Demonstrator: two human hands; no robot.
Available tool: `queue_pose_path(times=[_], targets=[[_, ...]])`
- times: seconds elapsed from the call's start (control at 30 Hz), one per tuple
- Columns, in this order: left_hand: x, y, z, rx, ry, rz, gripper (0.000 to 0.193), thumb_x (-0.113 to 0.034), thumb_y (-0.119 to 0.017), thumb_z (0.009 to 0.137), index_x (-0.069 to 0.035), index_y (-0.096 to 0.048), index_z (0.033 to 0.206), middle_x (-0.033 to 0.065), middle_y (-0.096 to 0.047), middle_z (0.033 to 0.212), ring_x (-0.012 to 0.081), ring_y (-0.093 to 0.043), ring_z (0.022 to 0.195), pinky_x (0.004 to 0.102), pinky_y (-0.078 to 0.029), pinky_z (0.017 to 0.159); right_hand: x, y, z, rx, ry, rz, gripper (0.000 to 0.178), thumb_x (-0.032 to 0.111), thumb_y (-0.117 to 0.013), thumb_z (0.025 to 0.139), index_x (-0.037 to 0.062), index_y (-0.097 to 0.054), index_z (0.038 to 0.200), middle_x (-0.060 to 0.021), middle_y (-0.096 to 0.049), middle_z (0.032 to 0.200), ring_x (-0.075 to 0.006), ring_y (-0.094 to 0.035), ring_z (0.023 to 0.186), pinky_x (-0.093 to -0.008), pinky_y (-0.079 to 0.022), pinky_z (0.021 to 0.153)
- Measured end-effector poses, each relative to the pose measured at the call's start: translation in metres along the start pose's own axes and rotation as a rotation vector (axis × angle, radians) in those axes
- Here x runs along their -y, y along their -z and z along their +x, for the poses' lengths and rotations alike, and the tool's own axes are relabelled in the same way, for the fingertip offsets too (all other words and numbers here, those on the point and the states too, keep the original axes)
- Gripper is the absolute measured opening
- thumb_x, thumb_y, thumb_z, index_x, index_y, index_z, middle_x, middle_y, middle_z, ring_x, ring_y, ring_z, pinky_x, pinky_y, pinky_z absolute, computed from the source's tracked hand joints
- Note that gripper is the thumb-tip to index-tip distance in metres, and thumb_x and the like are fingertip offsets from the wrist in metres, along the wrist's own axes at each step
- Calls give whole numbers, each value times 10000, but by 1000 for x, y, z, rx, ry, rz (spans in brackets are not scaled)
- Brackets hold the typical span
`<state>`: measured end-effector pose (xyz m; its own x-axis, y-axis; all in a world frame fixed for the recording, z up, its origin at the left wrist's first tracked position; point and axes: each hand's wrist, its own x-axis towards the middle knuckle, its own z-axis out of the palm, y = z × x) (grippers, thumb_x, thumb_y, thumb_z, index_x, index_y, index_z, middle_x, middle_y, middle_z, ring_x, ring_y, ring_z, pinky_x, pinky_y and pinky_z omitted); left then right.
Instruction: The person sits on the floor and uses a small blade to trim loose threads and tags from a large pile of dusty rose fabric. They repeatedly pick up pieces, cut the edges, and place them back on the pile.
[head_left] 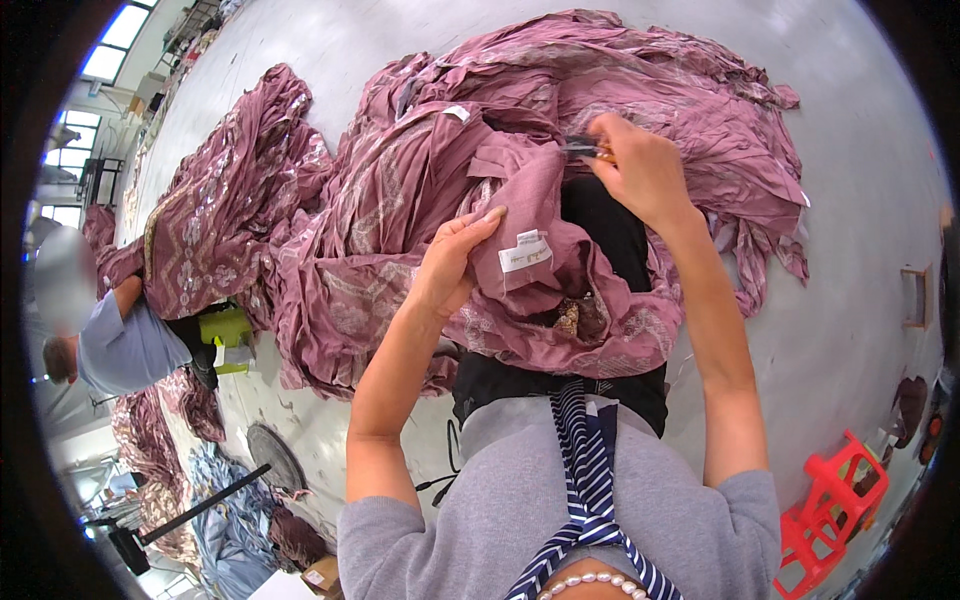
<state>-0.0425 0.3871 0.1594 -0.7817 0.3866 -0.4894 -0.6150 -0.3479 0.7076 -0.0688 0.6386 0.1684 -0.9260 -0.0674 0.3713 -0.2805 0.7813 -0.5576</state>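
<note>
Left hand (450, 262) pinching mauve garment (530, 200) beside its white label (526, 252), centre frame. Right hand (640, 165) at one o'clock clamping a small dark tool (580, 147) on the cloth. Trimming seemingly midway, heap (240, 210) at ten o'clock left

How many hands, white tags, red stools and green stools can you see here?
Hands holding the mauve cloth: 2, left hand and right hand
White tags on the cloth: 2, one by the left thumb, one higher up
Red plastic stool: 1
Green stool beside the seated person: 1
Total: 6
</note>
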Motion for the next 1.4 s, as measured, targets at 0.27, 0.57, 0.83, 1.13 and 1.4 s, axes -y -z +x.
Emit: queue_pose_path(times=[0.27,0.57,0.83,1.13,1.4], targets=[[5,5,-1,-84,21,-64,286,-180,-553,941,-18,-582,1174,65,-637,1085,136,-637,916,290,-533,795,53,0,-62,42,-2,242,242,251,-703,813,63,-571,887,-84,-606,706,-236,-606,584,-340,-464,517],[6,4,-1,-79,-17,-67,171,-170,-604,924,-48,-652,1035,18,-677,948,81,-641,806,237,-529,708,59,-17,-60,79,124,168,243,244,-723,777,72,-563,839,-72,-594,679,-247,-606,592,-351,-466,513],[6,3,-2,-71,-17,-49,169,-157,-604,923,-46,-653,1041,24,-679,959,84,-643,806,234,-531,709,62,-14,-58,48,217,42,233,243,-718,772,78,-564,830,-56,-592,696,-238,-608,614,-346,-467,524],[0,-2,-4,-106,10,-25,172,-161,-594,929,-43,-645,1043,30,-675,960,91,-645,795,245,-542,697,56,-12,-62,54,314,114,273,264,-728,750,62,-586,868,-58,-590,722,-245,-592,627,-347,-463,552],[0,-2,-4,-91,-6,-38,152,-161,-604,923,-44,-653,1008,33,-674,926,88,-643,784,241,-540,683,60,-14,-60,60,474,-42,271,288,-707,750,69,-571,833,-47,-533,703,-213,-559,634,-324,-435,551]])
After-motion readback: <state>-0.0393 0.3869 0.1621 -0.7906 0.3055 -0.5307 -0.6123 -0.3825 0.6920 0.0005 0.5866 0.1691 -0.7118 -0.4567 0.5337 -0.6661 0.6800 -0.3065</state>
